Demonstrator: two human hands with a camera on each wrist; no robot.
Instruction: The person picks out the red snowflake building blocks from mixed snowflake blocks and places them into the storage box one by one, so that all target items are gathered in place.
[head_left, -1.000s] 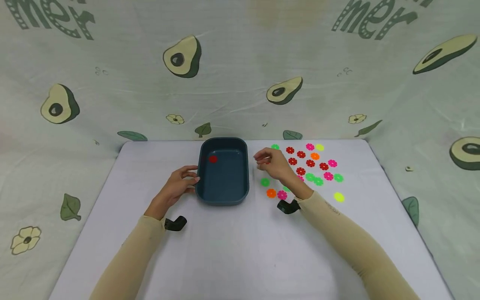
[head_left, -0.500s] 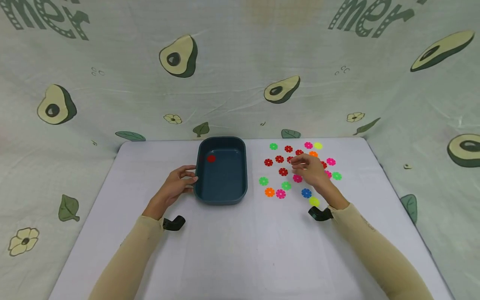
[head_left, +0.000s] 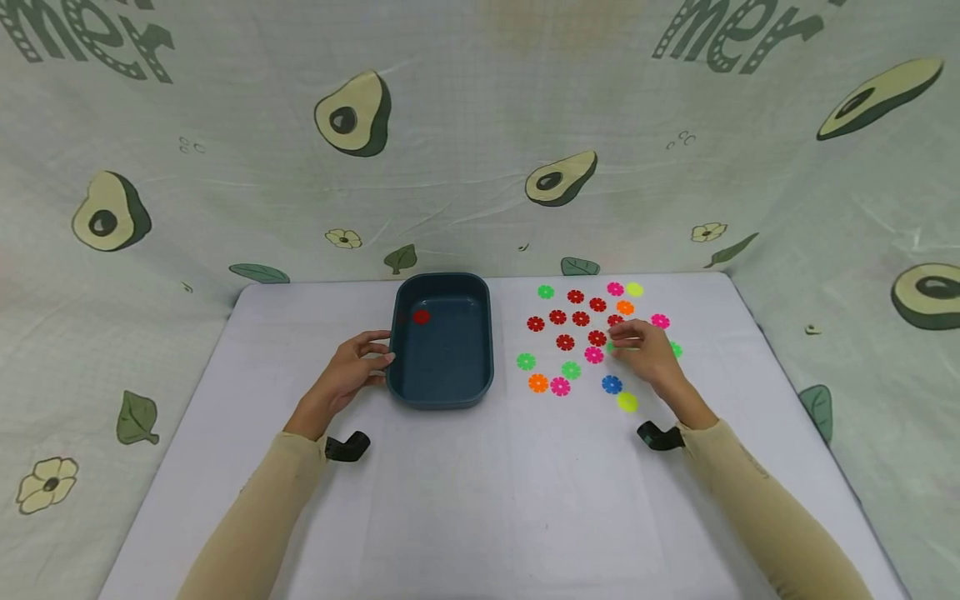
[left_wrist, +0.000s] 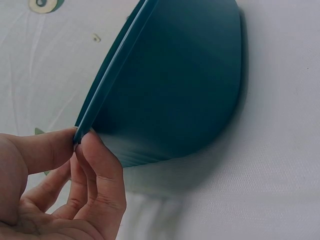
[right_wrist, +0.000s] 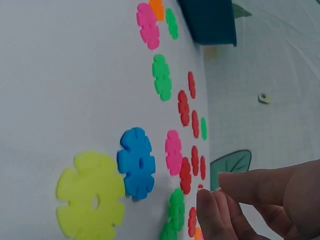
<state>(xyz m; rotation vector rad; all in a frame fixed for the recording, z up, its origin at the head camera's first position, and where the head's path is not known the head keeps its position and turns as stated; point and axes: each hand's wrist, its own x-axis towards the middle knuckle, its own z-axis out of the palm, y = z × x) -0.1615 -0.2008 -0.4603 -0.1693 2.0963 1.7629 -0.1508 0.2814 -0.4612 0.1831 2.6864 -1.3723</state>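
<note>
A deep dark-blue plastic box (head_left: 442, 358) stands on the table, with one red disc (head_left: 422, 317) lying inside it. My left hand (head_left: 351, 375) pinches the box's left rim between thumb and fingers, as the left wrist view confirms. Over the right side of the scattered notched plastic discs hovers my right hand (head_left: 647, 350); thumb and fingertips are slightly apart and nothing shows between them. Just left of its fingertips lies a red disc (head_left: 597, 337). Parts of the green discs beneath that hand are hidden.
Around the red group lie green, pink, orange and yellow discs; a blue disc (right_wrist: 136, 162) and a yellow disc (right_wrist: 92, 195) are nearest in the right wrist view. A patterned cloth (head_left: 450, 167) hangs behind the white table (head_left: 465, 492).
My right hand has moved from beside the box rightward across the discs and a little toward me, uncovering several discs on the left. My left hand stays at the box rim.
</note>
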